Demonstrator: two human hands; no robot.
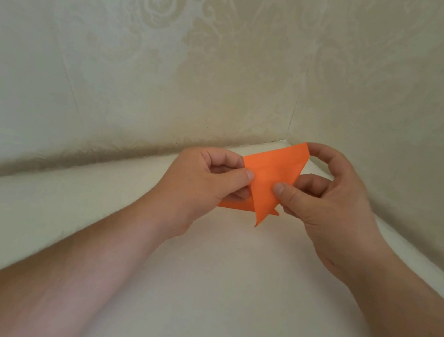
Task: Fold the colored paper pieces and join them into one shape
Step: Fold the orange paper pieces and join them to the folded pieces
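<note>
Head view: both hands (267,187) pinch folded orange paper (271,176) above table (210,284).

A plain cream-white bench (216,299) fits into a corner between two patterned walls (146,52). Below and around the fingers (279,189) its surface shows only soft shadow.

Soft, even, fairly dim indoor light with a warm greenish cast; no glare. Faint shadows lie under the forearms on the counter (224,286). Wide-angle bending curves the wall (120,33) edges, and the near corners look soft
</note>
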